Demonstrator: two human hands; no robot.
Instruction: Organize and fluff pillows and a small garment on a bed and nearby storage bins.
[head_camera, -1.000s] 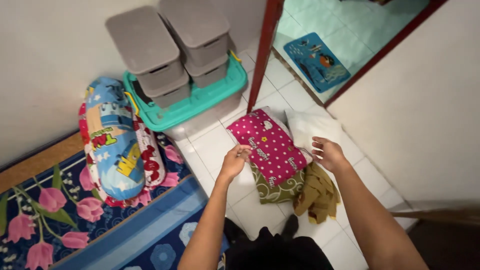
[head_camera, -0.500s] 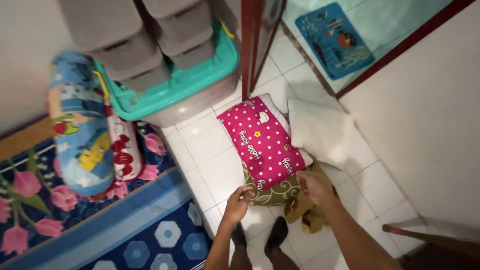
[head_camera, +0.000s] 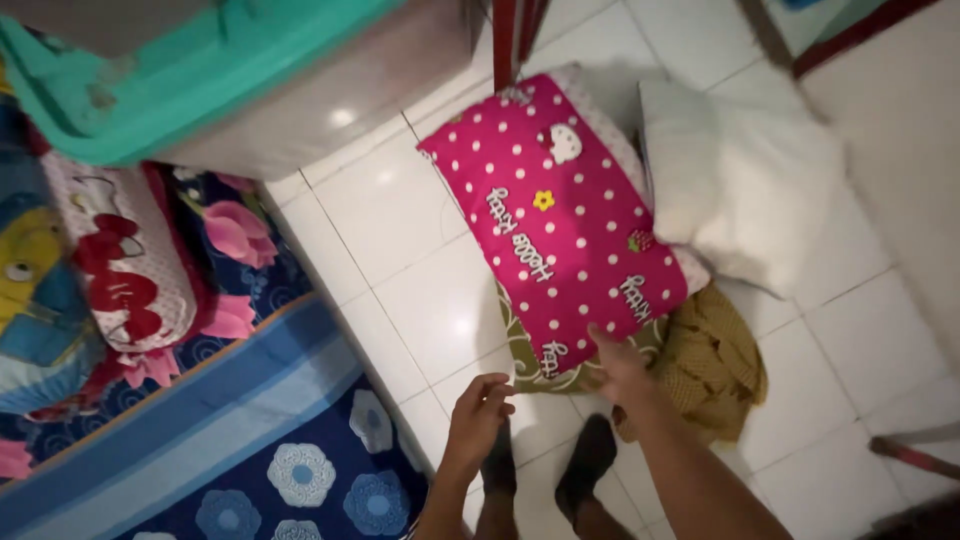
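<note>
A pink polka-dot pillow (head_camera: 565, 215) lies on the white tiled floor, on top of an olive patterned cloth (head_camera: 560, 362). My right hand (head_camera: 618, 368) rests with its fingertips at the pillow's near edge, over the olive cloth. My left hand (head_camera: 476, 418) hovers just left of that stack, fingers loosely curled, holding nothing. A mustard-yellow cloth (head_camera: 712, 358) is bunched to the right of my right hand. A plain white pillow (head_camera: 740, 190) leans against the pink one on its far right side.
A clear storage bin with a teal lid (head_camera: 190, 85) stands at the upper left. Bolster pillows (head_camera: 110, 265) lie on a floral blue mat (head_camera: 300, 440) at left. A red door frame post (head_camera: 503, 40) rises behind the pillows. My black-socked feet (head_camera: 585, 470) stand below.
The view has dropped closer to the floor. Both hands have come down from above the pink pillow to its near edge, and the right hand now touches the stack.
</note>
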